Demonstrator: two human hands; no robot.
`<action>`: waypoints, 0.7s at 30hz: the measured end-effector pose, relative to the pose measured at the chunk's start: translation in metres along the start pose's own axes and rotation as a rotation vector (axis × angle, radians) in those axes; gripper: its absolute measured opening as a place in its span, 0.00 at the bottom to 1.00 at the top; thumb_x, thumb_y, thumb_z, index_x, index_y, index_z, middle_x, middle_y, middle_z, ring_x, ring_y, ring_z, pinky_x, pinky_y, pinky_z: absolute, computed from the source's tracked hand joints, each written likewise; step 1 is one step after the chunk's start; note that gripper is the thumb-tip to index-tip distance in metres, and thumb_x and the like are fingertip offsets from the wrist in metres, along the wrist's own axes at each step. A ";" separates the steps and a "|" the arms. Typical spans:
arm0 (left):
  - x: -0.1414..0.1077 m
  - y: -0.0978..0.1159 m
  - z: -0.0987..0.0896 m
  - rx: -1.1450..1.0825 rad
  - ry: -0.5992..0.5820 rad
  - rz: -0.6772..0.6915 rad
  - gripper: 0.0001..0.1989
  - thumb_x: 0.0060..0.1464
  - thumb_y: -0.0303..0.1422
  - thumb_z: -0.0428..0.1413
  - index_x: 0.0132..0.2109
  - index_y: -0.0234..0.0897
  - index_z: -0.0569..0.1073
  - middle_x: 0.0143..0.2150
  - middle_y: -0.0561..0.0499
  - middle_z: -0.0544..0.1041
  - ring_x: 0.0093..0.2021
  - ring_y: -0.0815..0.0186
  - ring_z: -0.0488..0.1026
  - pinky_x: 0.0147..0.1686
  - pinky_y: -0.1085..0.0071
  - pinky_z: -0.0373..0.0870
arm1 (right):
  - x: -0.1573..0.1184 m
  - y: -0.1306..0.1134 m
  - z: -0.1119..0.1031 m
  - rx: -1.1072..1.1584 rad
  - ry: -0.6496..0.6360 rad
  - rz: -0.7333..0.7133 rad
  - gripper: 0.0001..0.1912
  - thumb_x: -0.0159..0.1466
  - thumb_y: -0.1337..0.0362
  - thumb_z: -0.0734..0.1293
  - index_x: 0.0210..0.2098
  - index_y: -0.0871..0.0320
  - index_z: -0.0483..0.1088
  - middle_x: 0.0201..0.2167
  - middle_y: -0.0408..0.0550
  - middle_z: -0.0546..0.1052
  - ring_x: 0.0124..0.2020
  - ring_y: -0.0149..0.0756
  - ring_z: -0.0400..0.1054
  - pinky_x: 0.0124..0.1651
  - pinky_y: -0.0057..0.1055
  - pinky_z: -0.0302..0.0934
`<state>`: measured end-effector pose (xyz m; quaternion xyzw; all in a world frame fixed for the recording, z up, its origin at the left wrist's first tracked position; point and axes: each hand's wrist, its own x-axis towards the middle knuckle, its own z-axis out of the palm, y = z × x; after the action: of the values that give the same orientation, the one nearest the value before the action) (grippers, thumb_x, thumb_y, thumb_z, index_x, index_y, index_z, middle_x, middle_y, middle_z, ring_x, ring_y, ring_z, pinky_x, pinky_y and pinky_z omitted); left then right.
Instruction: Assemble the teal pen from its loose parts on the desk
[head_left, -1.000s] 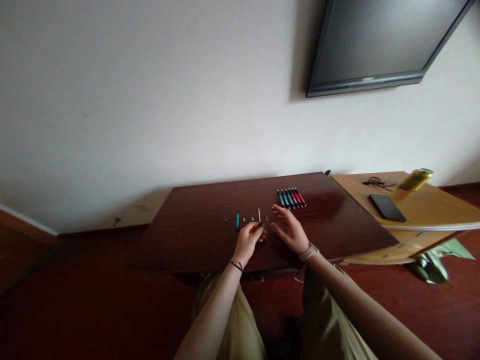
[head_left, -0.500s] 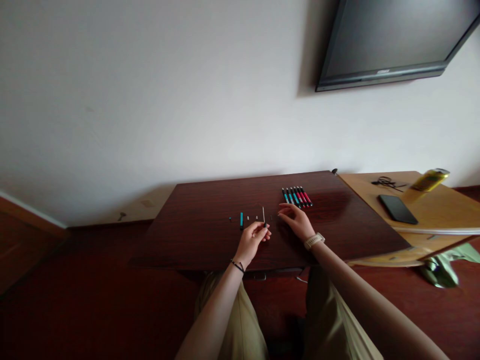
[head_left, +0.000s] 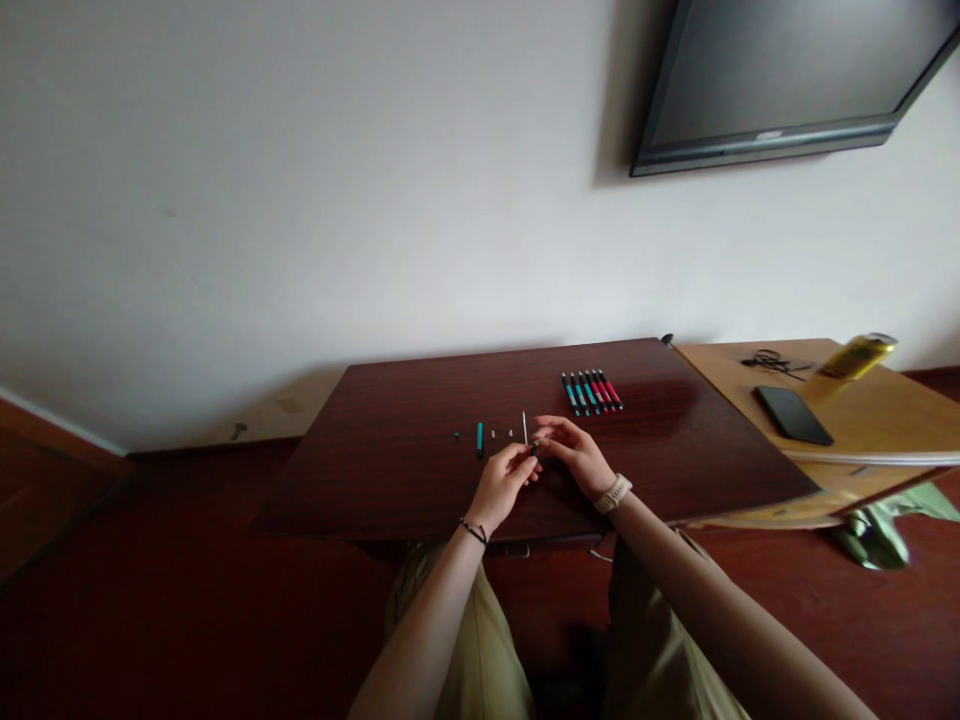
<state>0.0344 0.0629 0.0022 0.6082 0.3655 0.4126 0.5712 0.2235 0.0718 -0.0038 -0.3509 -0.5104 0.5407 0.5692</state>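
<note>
L hand [head_left: 496,490] pinching small black pt [head_left: 534,450]; R hand [head_left: 576,460] fingers nearly closed at its end, hold unclear — best w/ L steady, ends aligned, light touch.

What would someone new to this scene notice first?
Probably the big dark television on the wall at the upper right. Next, the two hands meeting over the dark table, and the neat row of blue and red pens just beyond them.

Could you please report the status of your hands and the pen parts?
Left hand holding small black part. Right hand at it. Pen row beyond, not in the way.
</note>
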 end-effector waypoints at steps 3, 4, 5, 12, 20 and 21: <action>-0.001 0.001 0.000 0.009 0.000 0.003 0.16 0.64 0.42 0.59 0.50 0.34 0.77 0.39 0.46 0.81 0.35 0.65 0.76 0.36 0.71 0.70 | -0.001 0.001 -0.001 0.004 -0.017 0.022 0.23 0.62 0.57 0.77 0.56 0.51 0.75 0.44 0.47 0.79 0.45 0.38 0.74 0.52 0.36 0.68; -0.001 0.001 0.000 0.012 -0.001 0.005 0.15 0.64 0.42 0.59 0.49 0.34 0.77 0.39 0.46 0.81 0.35 0.65 0.76 0.36 0.71 0.70 | -0.001 0.000 -0.001 0.005 -0.020 0.028 0.23 0.62 0.57 0.77 0.55 0.51 0.75 0.44 0.47 0.79 0.45 0.38 0.74 0.52 0.36 0.68; -0.001 0.002 0.000 0.016 -0.001 0.006 0.15 0.64 0.42 0.59 0.49 0.34 0.77 0.39 0.46 0.81 0.35 0.65 0.75 0.36 0.71 0.70 | -0.001 0.000 -0.001 0.003 -0.022 0.033 0.23 0.62 0.56 0.77 0.55 0.51 0.75 0.44 0.47 0.79 0.45 0.38 0.74 0.52 0.36 0.68; -0.001 0.000 -0.001 0.050 0.029 0.028 0.17 0.64 0.43 0.59 0.51 0.35 0.77 0.38 0.47 0.81 0.33 0.66 0.74 0.33 0.72 0.68 | -0.003 -0.006 0.003 -0.043 -0.049 0.028 0.21 0.63 0.56 0.76 0.55 0.51 0.75 0.44 0.47 0.79 0.45 0.38 0.74 0.51 0.35 0.68; -0.001 0.003 0.000 0.073 0.071 0.033 0.16 0.63 0.43 0.59 0.49 0.35 0.79 0.37 0.47 0.80 0.32 0.66 0.72 0.32 0.72 0.67 | -0.005 -0.011 0.006 -0.164 -0.043 0.018 0.19 0.65 0.52 0.74 0.52 0.52 0.76 0.39 0.46 0.79 0.37 0.38 0.74 0.45 0.36 0.69; -0.001 0.003 0.001 0.072 0.079 0.032 0.15 0.63 0.42 0.60 0.48 0.35 0.79 0.36 0.47 0.80 0.32 0.66 0.72 0.32 0.72 0.68 | -0.005 -0.010 0.005 -0.176 -0.041 0.012 0.18 0.65 0.52 0.74 0.50 0.52 0.77 0.40 0.46 0.79 0.38 0.38 0.74 0.45 0.36 0.68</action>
<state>0.0345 0.0612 0.0053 0.6176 0.3924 0.4319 0.5273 0.2217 0.0642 0.0059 -0.3913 -0.5654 0.5042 0.5224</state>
